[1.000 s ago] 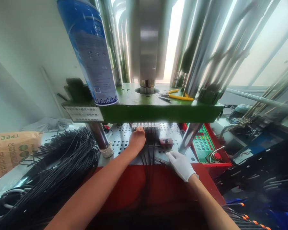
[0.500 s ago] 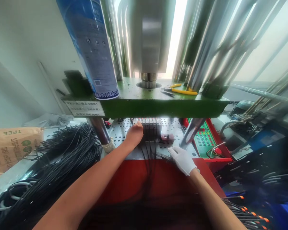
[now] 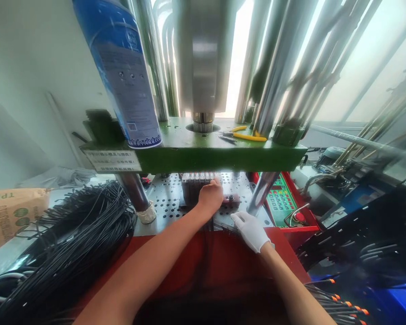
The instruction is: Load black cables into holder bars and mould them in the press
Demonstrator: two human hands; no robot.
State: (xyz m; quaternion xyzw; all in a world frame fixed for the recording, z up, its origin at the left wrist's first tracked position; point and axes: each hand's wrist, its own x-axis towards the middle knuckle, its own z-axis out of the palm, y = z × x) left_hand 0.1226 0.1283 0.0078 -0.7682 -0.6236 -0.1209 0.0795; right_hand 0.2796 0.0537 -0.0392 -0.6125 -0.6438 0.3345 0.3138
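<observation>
My bare left hand (image 3: pixel 209 197) reaches under the green press plate (image 3: pixel 203 155) and rests, fingers curled, on the right end of a row of metal mould blocks (image 3: pixel 194 181) on the perforated steel bed (image 3: pixel 165 198). Thin black cables (image 3: pixel 208 225) run from the blocks toward me over the red front panel. My white-gloved right hand (image 3: pixel 248 228) lies at the bed's front edge, fingers closed on a thin item I cannot make out. A small dark red fixture (image 3: pixel 230 199) sits between the hands.
A big bundle of black cables (image 3: pixel 64 243) lies at the left. A blue spray can (image 3: pixel 122 76) and yellow-handled pliers (image 3: pixel 246 135) stand on the green plate. A green and red control panel (image 3: pixel 280 201) is at the right; a brown sack (image 3: pixel 10 212) sits far left.
My left hand slid from the left end of the mould row to its right end. My gloved right hand stayed at the bed's front edge.
</observation>
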